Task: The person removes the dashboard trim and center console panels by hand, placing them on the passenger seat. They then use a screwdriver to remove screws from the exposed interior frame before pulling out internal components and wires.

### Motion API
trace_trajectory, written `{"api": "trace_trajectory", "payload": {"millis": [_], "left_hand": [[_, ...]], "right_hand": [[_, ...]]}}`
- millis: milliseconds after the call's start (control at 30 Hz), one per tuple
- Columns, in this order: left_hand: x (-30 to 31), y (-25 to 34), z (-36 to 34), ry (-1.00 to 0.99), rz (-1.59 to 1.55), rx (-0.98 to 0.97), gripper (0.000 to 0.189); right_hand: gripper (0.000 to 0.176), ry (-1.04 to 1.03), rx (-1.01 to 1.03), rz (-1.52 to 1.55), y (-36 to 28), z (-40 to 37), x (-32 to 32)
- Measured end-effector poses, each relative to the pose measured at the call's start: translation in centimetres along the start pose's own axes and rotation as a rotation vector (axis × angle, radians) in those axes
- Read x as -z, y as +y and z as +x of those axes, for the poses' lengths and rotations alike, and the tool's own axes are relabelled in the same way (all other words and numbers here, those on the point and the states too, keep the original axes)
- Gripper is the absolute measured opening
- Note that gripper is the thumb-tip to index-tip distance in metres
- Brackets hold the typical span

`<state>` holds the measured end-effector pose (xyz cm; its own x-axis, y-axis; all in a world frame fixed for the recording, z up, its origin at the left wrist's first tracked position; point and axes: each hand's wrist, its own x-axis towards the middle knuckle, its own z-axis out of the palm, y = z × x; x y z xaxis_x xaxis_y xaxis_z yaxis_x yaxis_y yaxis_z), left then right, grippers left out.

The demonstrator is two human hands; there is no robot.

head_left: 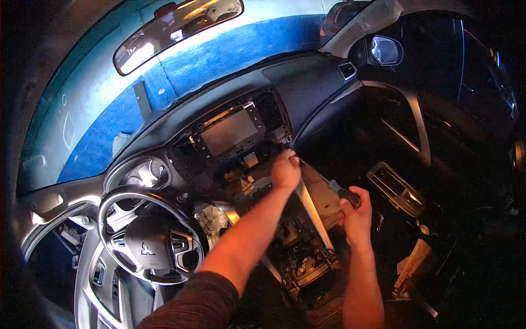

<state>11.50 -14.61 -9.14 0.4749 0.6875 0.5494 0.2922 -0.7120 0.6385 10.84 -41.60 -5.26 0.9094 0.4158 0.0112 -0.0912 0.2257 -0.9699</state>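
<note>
In the head view my left hand (pixel 286 171) is closed at the top end of the silver console trim strip (pixel 313 211), below the dashboard screen (pixel 228 132); what its fingers hold is too small to make out. My right hand (pixel 355 211) is wrapped round the dark handle of a screwdriver (pixel 349 197), to the right of the trim strip. The tool's thin shaft points up and left toward my left hand. Between the trim strips lies the opened centre console (pixel 307 266), with its inner parts exposed.
A steering wheel (pixel 152 241) is at the left. On the dark right side lie a removed trim frame (pixel 395 188) and a light-coloured long piece (pixel 412 264). The rear-view mirror (pixel 178 34) hangs at the top, and a side mirror (pixel 386 50) shows at upper right.
</note>
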Motion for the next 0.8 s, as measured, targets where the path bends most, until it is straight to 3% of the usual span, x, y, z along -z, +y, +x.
{"api": "trace_trajectory", "payload": {"millis": [67, 133, 267, 333, 367, 433, 500, 567, 667, 767, 800], "left_hand": [[4.0, 1.5, 1.7, -0.126, 0.24, -0.29, 0.025], [4.6, 0.4, 4.4, -0.306, 0.491, -0.436, 0.023], [5.1, 0.0, 7.5, -0.48, 0.677, -0.609, 0.022], [5.3, 0.7, 8.0, -0.492, 0.659, -0.638, 0.022], [5.7, 0.9, 8.2, -0.561, 0.767, -0.767, 0.025], [5.5, 1.1, 8.4, -0.566, 0.778, -0.789, 0.026], [5.3, 1.2, 8.7, -0.569, 0.816, -0.78, 0.023], [4.6, 1.1, 8.5, -0.579, 0.87, -0.742, 0.019], [4.6, 0.9, 8.4, -0.586, 0.91, -0.759, 0.022], [4.9, 1.3, 8.3, -0.586, 0.825, -0.792, 0.022], [5.1, 1.9, 8.2, -0.595, 0.809, -0.719, 0.023]], "right_hand": [[0.03, 0.022, 0.026, 0.013, 0.4, 0.5, -0.2], [0.027, 0.026, 0.078, -0.001, 0.1, 0.2, -0.4], [0.024, 0.044, 0.252, 0.088, 0.8, 0.2, -1.2], [0.025, 0.002, 0.181, -0.014, 0.5, 0.2, -0.8], [0.025, -0.02, 0.149, -0.065, 0.3, 0.3, -0.5], [0.026, 0.099, 0.597, -0.353, 1.6, 1.3, -0.4], [0.026, 0.111, 0.547, -0.316, 1.6, 1.2, -0.7], [0.027, 0.02, -0.007, 0.042, 0.4, -0.3, -0.9], [0.026, 0.064, 0.148, 0.065, 1.9, 0.0, -1.1], [0.025, -0.014, 0.084, 0.013, 2.9, -0.1, -0.6], [0.024, -0.009, 0.058, 0.047, 2.7, -0.1, -0.7]]}}
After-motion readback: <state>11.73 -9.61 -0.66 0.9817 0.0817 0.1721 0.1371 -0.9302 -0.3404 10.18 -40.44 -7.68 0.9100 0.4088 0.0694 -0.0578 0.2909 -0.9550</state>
